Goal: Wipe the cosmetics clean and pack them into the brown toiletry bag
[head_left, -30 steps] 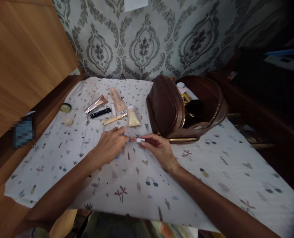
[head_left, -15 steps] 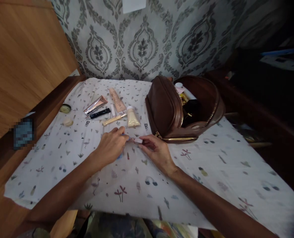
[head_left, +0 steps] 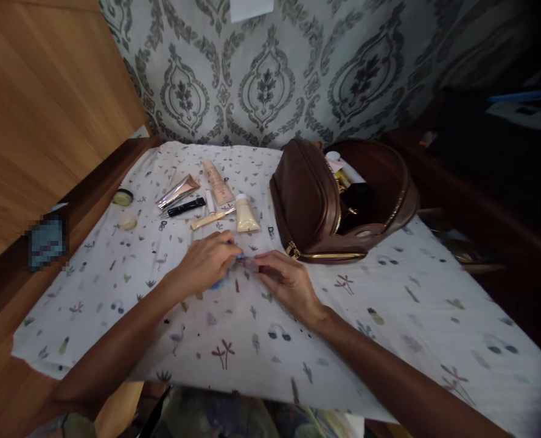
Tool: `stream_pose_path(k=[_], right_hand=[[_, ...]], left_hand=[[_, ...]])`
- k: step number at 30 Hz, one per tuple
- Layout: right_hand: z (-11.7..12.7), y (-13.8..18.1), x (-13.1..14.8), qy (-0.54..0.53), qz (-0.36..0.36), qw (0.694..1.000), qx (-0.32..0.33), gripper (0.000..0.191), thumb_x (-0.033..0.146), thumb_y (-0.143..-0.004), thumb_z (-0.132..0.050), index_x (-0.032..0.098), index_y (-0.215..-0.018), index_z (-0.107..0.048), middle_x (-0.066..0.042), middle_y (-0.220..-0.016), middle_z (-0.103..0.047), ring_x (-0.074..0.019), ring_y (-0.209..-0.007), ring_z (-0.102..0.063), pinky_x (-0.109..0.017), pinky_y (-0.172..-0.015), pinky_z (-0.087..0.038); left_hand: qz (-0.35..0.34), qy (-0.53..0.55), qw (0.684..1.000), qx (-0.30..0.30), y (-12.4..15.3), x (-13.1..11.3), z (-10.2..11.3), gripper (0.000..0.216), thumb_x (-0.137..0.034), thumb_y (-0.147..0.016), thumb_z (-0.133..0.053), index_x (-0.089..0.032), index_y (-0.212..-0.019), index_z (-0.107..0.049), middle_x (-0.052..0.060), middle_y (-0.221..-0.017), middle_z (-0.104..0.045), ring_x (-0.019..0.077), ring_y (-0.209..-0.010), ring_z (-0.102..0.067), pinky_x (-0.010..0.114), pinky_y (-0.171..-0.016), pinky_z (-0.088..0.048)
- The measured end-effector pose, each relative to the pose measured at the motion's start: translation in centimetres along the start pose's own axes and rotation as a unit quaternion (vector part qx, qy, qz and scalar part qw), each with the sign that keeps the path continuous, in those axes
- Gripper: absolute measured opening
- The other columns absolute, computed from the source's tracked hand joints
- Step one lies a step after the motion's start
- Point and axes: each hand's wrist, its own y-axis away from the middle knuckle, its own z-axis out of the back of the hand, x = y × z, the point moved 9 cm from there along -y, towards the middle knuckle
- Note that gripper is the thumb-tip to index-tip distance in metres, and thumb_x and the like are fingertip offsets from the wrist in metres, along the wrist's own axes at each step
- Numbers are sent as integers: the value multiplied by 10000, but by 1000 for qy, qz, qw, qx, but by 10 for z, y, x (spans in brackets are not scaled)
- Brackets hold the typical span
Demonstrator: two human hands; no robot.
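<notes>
Over the patterned cloth (head_left: 233, 340), my two hands nearly meet. My left hand (head_left: 209, 263) is closed on a thin blue piece (head_left: 218, 284), which shows below the palm and at the fingertips; its kind is unclear. Between the fingers of my right hand (head_left: 286, 283) is a small pale stick-shaped item (head_left: 251, 264), its end pointing at my left hand. Fingers hide much of both. Just beyond lie a cream-coloured squeeze tube (head_left: 246, 216), a slim golden tube (head_left: 212, 219), a black pen-like tube (head_left: 183, 208), a shiny pink tube (head_left: 179, 191) and a beige tube (head_left: 218, 182).
A brown cosmetic bag (head_left: 304, 194) stands unzipped at right with bottles inside. Left of the tubes sit a green round jar (head_left: 123, 196) and a small pale jar (head_left: 128, 224). A wooden panel (head_left: 55, 79) borders the left side; patterned wallpaper (head_left: 265, 85) is behind.
The view has shifted slightly. My right fingers now cover more of the pale item, and its dark end no longer shows. Both hands stay close together; the tubes and bag lie as before.
</notes>
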Motion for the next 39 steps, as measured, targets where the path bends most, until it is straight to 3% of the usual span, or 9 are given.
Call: stream_pose_path(k=[7, 11, 15, 18, 22, 25, 29, 34, 39], right_hand=[[16, -2, -20, -75, -90, 990, -75, 217, 406, -800, -745, 234, -929, -715, -40, -886, -714, -189, -797, -686, -346, -771, -605], [28, -2, -18, -107, -91, 983, -120, 228, 378, -778, -771, 234, -937, -695, -23, -854, -707, -178, -791, -677, -334, -771, -597], [34, -2, -3, -104, -62, 983, -137, 208, 372, -788, -764, 238, -933, -698, -19, -827, -671, -165, -756, -651, -302, -706, -578], [34, -3, 7, -89, -43, 986, -132, 199, 362, -793, -757, 237, -939, -708, -21, -836, -650, -157, -753, -637, -276, -668, -565], [32, -4, 9, -47, -37, 990, -129, 147, 278, -784, -735, 225, -920, -714, -5, -781, -621, -134, -667, -601, -241, -592, -533], [27, -3, 7, -13, -43, 993, -114, 98, 200, -745, -722, 212, -839, -698, 10, -734, -593, -122, -610, -563, -224, -548, -496], [22, -2, 6, 0, -44, 994, -99, 115, 95, -698, -648, 201, -742, -651, 24, -695, -558, -117, -604, -549, -207, -538, -463], [22, -2, 9, 4, -38, 994, -101, 143, 97, -688, -669, 205, -782, -667, 26, -704, -577, -116, -599, -563, -210, -542, -472], [50, -3, 34, 14, -4, 990, -141, 158, 130, -745, -685, 216, -877, -700, 10, -728, -611, -126, -621, -603, -215, -539, -504]], left_hand=[[68, 183, 978, -77, -7, 44, 2, 244, -217, -931, -492, -192, -971, -731, 46, -919, -687, 195, -862, -639, 331, -798, -503], [107, 406, 906, -58, -11, 52, -20, 290, -363, -925, -529, -151, -1009, -707, 32, -825, -689, 160, -705, -613, 265, -654, -481], [120, 497, 857, -62, -13, 46, -33, 318, -408, -896, -577, -145, -1025, -699, 48, -883, -713, 183, -764, -644, 272, -674, -500], [101, 444, 887, -80, -13, 35, -29, 285, -360, -910, -554, -161, -1049, -703, 63, -965, -730, 210, -857, -677, 315, -773, -538], [32, 230, 943, -239, 2, 12, 8, 271, -275, -975, -460, -202, -1114, -681, 82, -1063, -687, 221, -1019, -657, 352, -888, -543], [-95, 105, 943, -303, 17, -28, 23, 314, -178, -984, -435, -225, -1197, -660, 100, -1110, -652, 207, -1028, -645, 310, -854, -555], [-207, 24, 931, -299, 26, -61, 18, 351, -97, -970, -417, -194, -1204, -659, 109, -1050, -670, 213, -978, -646, 286, -782, -563], [-125, 122, 949, -263, 17, -34, 11, 334, -164, -992, -425, -244, -1235, -641, 90, -1135, -642, 190, -1018, -656, 267, -835, -564], [-48, 186, 933, -304, 15, -3, 15, 301, -193, -985, -447, -271, -1196, -647, 70, -1135, -648, 201, -1070, -651, 303, -895, -566]])
